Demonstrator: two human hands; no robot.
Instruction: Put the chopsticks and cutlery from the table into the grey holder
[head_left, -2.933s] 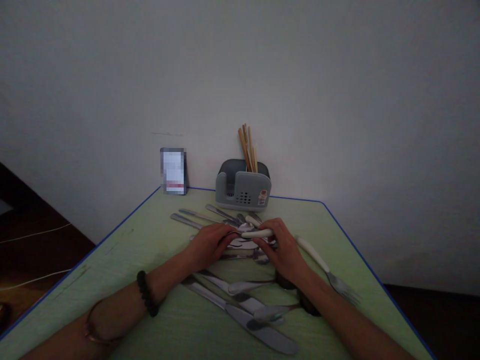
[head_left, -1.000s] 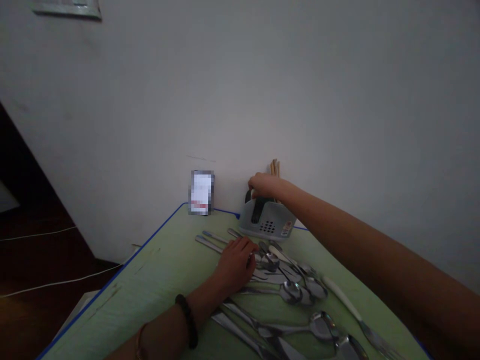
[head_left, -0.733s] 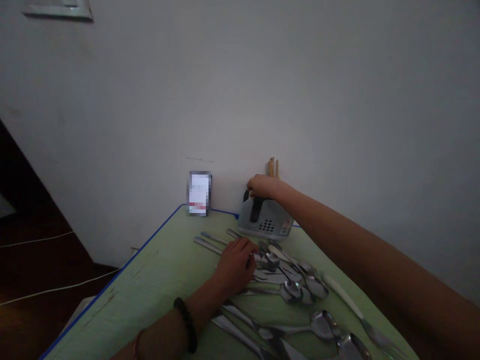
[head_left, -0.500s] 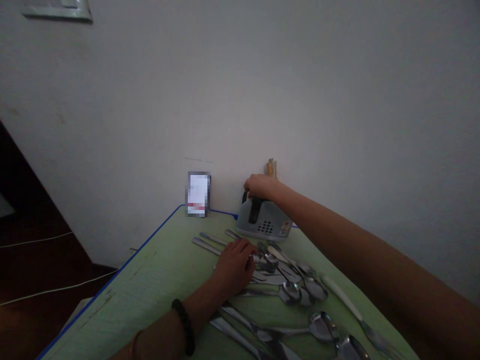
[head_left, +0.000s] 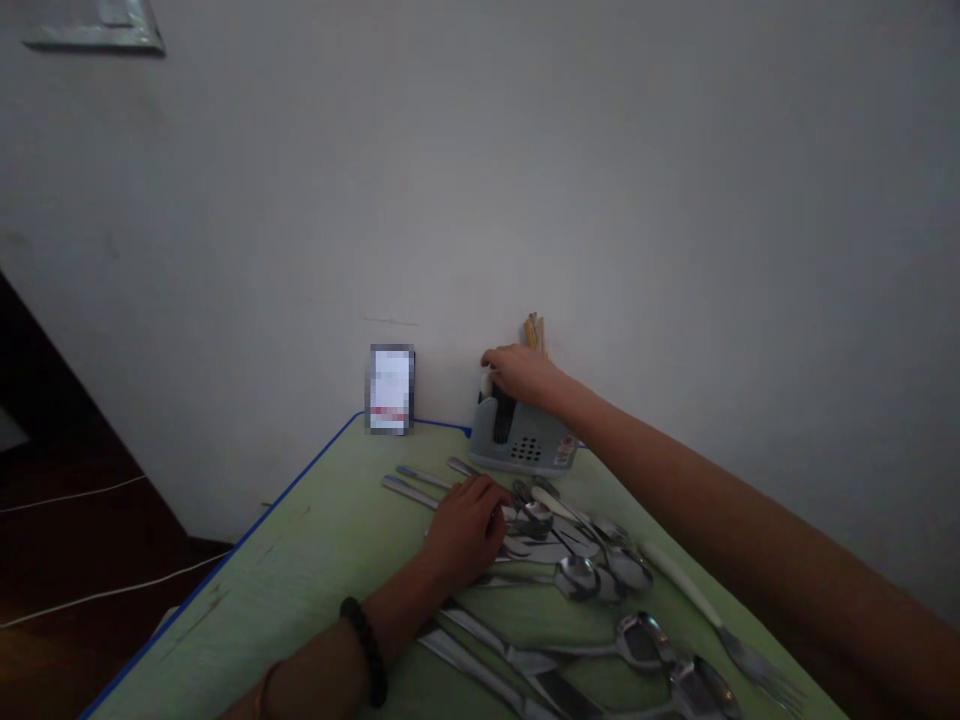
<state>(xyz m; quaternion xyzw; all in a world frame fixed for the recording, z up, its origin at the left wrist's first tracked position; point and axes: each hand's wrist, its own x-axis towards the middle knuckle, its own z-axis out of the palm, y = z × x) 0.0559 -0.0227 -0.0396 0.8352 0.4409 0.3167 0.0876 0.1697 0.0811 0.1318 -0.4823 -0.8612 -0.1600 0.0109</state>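
My right hand (head_left: 521, 372) is at the top of a grey utensil holder (head_left: 525, 455) against the wall. Its fingers close on a white handle (head_left: 486, 383) standing in the left part of the holder; the utensil's lower end is hidden. Pale wooden chopsticks (head_left: 535, 333) stick up behind that hand. My left hand (head_left: 466, 528), with a dark bead bracelet (head_left: 365, 650) at the wrist, rests with curled fingers on the heap of cutlery. Spoons (head_left: 577, 577) and knives lie beside it. What is under its fingers is hidden.
A phone (head_left: 391, 390) with a blurred screen leans against the wall. Large spoons (head_left: 641, 640) and a white-handled fork (head_left: 757, 665) lie at the front right. The green table (head_left: 300, 560) has a blue edge, and cables run across the dark floor at the left.
My right hand has shifted slightly left and up at the holder, and the white handle now shows below its fingers. My left hand stays on the cutlery. The view has turned a little.
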